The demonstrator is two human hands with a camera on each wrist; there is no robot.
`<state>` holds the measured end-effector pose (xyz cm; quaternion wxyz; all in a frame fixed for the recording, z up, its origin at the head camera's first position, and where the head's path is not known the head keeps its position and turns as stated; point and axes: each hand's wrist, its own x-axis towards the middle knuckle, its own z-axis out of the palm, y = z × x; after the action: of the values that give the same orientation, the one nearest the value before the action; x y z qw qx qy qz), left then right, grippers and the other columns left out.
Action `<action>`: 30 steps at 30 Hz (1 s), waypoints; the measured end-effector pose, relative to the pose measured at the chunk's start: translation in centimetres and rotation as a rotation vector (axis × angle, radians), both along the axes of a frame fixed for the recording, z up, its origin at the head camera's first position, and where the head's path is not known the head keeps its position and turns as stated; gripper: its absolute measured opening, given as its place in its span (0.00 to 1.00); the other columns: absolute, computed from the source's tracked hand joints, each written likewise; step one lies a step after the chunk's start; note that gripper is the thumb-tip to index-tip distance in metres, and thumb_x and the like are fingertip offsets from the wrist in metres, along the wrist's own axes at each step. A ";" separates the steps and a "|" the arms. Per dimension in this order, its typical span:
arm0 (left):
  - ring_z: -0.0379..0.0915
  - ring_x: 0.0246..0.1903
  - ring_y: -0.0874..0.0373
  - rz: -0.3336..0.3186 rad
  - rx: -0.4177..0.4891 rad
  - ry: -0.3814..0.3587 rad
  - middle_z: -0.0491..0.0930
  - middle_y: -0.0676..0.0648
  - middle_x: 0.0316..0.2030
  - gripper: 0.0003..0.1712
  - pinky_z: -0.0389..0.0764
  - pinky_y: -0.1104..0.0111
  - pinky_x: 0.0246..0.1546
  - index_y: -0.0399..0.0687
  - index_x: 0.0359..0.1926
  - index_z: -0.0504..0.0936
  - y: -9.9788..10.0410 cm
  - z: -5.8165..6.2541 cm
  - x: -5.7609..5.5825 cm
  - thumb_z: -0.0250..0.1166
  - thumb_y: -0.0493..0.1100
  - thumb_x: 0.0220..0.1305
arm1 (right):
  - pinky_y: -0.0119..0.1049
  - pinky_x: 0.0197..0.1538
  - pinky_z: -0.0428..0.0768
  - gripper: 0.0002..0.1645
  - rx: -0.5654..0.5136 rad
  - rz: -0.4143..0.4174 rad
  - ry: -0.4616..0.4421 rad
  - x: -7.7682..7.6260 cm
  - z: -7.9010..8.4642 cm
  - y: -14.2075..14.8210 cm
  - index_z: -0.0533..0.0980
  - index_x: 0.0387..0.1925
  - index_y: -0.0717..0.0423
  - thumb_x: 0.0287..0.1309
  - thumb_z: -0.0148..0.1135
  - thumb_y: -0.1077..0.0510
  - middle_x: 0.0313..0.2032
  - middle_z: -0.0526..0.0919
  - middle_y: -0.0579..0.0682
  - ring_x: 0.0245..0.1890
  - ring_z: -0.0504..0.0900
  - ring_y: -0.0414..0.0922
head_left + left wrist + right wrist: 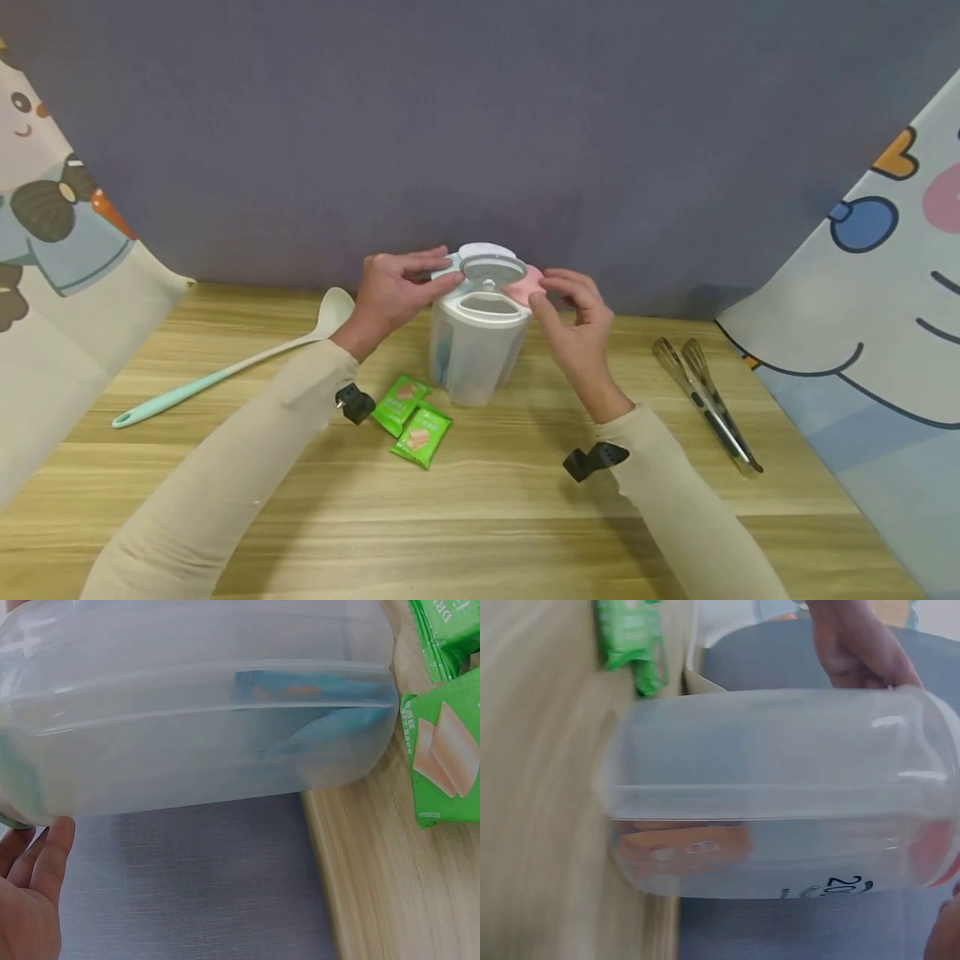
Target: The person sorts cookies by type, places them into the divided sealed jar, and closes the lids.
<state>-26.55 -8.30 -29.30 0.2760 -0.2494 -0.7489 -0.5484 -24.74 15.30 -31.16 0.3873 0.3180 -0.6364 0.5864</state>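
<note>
A tall translucent storage container (pixel 474 354) with a compartmented top stands upright at the back of the table. Its flap (pixel 491 268) is raised behind an uncovered mouth at the front. With thumb and fingers my left hand (pixel 393 287) holds the pale blue lid section (pixel 447 265) at its rim. My right hand (pixel 577 321) grips the pink lid section (pixel 522 287) between thumb and fingertips. Through the walls show blue packets (pixel 322 712) on the left and orange packets (pixel 682 849) on the right. Two green wafer packets (pixel 411 421) lie before the container.
A white ladle (pixel 240 358) with a mint handle lies at the left. Metal tongs (pixel 708 404) rest on the right side of the wooden table (pixel 487 533). A grey panel (pixel 480 125) rises behind the container, with cartoon-printed panels at both sides.
</note>
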 end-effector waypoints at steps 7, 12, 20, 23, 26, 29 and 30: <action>0.80 0.44 0.47 -0.012 0.051 -0.016 0.81 0.34 0.42 0.12 0.82 0.58 0.36 0.27 0.36 0.84 0.6 1.6 2.3 0.74 0.31 0.48 | 0.27 0.29 0.71 0.13 0.007 0.054 0.041 2.0 -2.3 0.6 0.76 0.26 0.74 0.53 0.66 0.63 0.27 0.76 0.57 0.29 0.73 0.41; 0.80 0.42 0.47 -0.020 0.065 0.001 0.81 0.34 0.42 0.12 0.82 0.60 0.34 0.28 0.35 0.85 0.7 1.5 2.2 0.74 0.32 0.48 | 0.31 0.21 0.70 0.03 0.262 0.163 -0.094 5.2 -2.4 -0.4 0.77 0.26 0.69 0.51 0.64 0.72 0.22 0.76 0.52 0.22 0.71 0.40; 0.80 0.42 0.46 0.006 0.052 0.007 0.81 0.34 0.42 0.12 0.82 0.58 0.35 0.27 0.35 0.84 0.7 1.6 2.3 0.74 0.31 0.48 | 0.36 0.24 0.76 0.06 0.470 0.122 -0.355 6.1 -3.8 -1.8 0.80 0.32 0.68 0.49 0.67 0.73 0.27 0.80 0.53 0.27 0.76 0.45; 0.81 0.42 0.46 0.008 0.046 0.010 0.81 0.34 0.41 0.12 0.82 0.60 0.34 0.27 0.35 0.84 0.7 1.6 2.3 0.74 0.31 0.48 | 0.36 0.25 0.78 0.07 0.472 0.131 -0.418 5.6 -5.3 -2.1 0.81 0.34 0.66 0.51 0.68 0.70 0.29 0.82 0.51 0.29 0.78 0.44; 0.81 0.42 0.46 0.008 0.046 0.004 0.81 0.34 0.41 0.12 0.82 0.61 0.34 0.27 0.34 0.85 0.7 1.7 2.4 0.74 0.31 0.48 | 0.37 0.26 0.79 0.06 0.511 0.174 -0.472 5.6 -6.2 -2.5 0.82 0.35 0.65 0.53 0.68 0.67 0.29 0.83 0.49 0.29 0.79 0.42; 0.81 0.42 0.47 0.012 0.052 -0.007 0.81 0.35 0.41 0.12 0.82 0.60 0.35 0.28 0.34 0.85 0.7 1.7 2.4 0.74 0.31 0.48 | 0.35 0.24 0.79 0.07 0.595 0.210 -0.511 5.7 -6.8 -3.1 0.82 0.36 0.66 0.55 0.67 0.65 0.28 0.84 0.49 0.25 0.79 0.40; 0.81 0.42 0.46 0.011 0.055 -0.007 0.81 0.35 0.41 0.12 0.82 0.60 0.35 0.27 0.34 0.85 0.8 1.7 2.4 0.74 0.31 0.48 | 0.33 0.24 0.79 0.07 0.630 0.211 -0.518 5.7 -7.1 -3.3 0.82 0.36 0.67 0.55 0.66 0.65 0.28 0.84 0.50 0.23 0.78 0.39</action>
<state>-24.20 -7.55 -27.59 0.2832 -0.2357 -0.7358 -0.5683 -18.99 12.01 -38.23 0.0363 0.3265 -0.8247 0.4603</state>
